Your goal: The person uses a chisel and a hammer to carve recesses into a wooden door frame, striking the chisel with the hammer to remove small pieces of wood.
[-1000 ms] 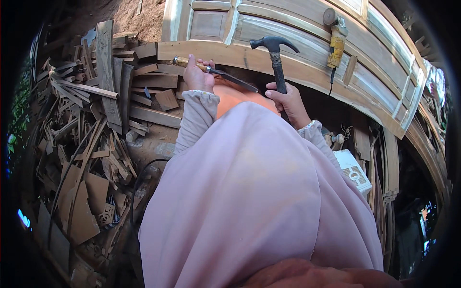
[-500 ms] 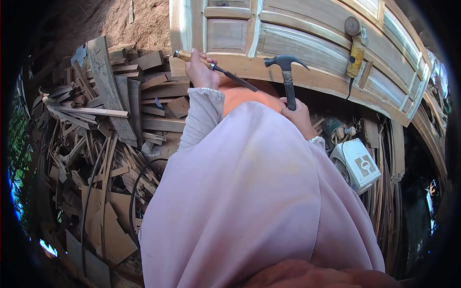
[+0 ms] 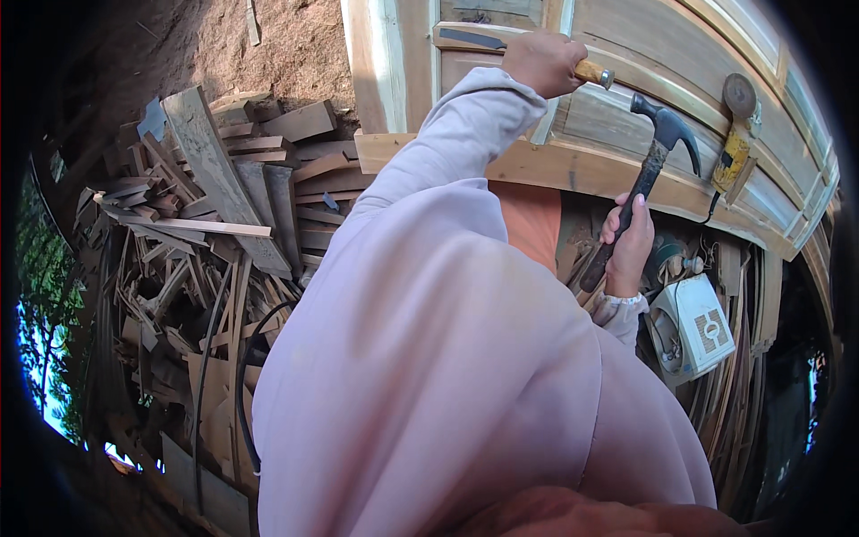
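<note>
Swung forward and rightward since half a second ago, the left hand (image 3: 544,64) is over the panelled wooden door (image 3: 573,168), fingers clamped on the chisel (image 3: 592,72), blade leftward. On my feed, the right hand (image 3: 629,240) grips the hammer (image 3: 649,168), head up. A yellow grinder (image 3: 729,166) lies on the door; wood offcuts (image 3: 210,224) heap leftward beside bare earth (image 3: 277,54).

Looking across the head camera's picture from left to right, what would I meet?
Leafy green foliage, heap of brown wooden scraps, left hand gripping a wooden-handled metal chisel, right hand gripping a dark-handled claw hammer, yellow power grinder with a round disc.
</note>
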Demonstrator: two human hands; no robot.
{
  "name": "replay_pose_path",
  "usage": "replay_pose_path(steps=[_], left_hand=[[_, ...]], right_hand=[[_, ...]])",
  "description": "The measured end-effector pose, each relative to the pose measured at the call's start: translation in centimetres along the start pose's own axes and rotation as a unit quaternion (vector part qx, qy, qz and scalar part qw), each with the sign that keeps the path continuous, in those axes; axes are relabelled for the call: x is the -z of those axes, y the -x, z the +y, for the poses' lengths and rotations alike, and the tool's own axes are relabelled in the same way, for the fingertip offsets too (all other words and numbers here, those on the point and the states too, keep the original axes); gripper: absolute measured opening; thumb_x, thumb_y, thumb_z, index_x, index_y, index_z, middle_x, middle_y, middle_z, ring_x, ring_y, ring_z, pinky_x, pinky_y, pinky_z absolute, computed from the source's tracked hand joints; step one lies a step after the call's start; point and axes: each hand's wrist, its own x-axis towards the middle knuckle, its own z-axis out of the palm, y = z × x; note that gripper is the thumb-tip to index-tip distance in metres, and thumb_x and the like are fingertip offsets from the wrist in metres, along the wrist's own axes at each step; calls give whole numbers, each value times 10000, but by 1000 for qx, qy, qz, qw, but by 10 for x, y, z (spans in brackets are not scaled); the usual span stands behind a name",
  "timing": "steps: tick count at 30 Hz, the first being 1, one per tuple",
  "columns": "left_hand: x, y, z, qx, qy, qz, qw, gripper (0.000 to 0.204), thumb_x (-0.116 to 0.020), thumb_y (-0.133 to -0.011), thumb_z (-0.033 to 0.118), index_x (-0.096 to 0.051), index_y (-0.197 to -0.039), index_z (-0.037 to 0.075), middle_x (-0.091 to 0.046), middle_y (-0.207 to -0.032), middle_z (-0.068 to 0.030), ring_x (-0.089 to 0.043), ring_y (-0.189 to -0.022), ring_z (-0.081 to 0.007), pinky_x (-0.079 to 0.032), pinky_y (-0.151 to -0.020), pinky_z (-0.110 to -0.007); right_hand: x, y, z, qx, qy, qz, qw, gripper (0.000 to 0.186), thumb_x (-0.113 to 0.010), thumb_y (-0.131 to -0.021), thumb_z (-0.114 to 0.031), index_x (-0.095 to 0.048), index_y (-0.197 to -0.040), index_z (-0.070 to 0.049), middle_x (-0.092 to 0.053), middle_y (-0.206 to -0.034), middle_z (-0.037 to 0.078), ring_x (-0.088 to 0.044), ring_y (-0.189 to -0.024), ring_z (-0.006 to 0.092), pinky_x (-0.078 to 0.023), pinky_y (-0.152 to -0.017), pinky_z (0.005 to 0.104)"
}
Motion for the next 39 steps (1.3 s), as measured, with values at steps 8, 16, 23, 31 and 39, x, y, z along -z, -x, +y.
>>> replay_pose_path(steps=[8,16,23,31,39], left_hand=[[-26,12,-25,11,-26,-9,1000,186,-737,-659,295,-655,-736,148,-621,-670,-74,-637,-692,-266,-510,-581,-386],[-22,4,-20,4,-40,30,999,98,-648,-736,180,-581,-730,109,-572,-648,-64,-595,-656,-256,-481,-567,-392],[-29,8,-20,21,-53,2,998,124,-662,-718,217,-592,-704,116,-591,-670,-81,-613,-688,-272,-488,-573,-407],[-53,16,-29,14,-74,-20,997,143,-703,-686,256,-624,-716,140,-609,-675,-70,-624,-686,-264,-498,-575,-391],[-44,11,-25,19,-29,13,999,143,-682,-714,219,-584,-702,117,-594,-690,-77,-611,-711,-267,-492,-590,-397]], right_hand=[[-15,-11,17,-23,-18,-30,999,355,-407,-988,-368,-512,-909,-37,-440,-569,5,-384,-425,69,-330,-407,208],[-11,-14,19,-38,-47,-42,997,352,-407,-989,-367,-504,-905,-40,-433,-574,5,-389,-436,72,-328,-407,210],[-7,-24,13,-41,1,-47,998,365,-397,-992,-384,-505,-913,-44,-433,-575,3,-391,-441,69,-328,-408,209],[-33,-60,26,-8,-132,28,991,373,-412,-985,-431,-470,-881,-77,-415,-562,0,-383,-426,83,-354,-427,239],[-18,-77,31,-26,-118,19,993,394,-427,-973,-460,-486,-878,-82,-419,-565,-15,-382,-423,71,-343,-415,234]])
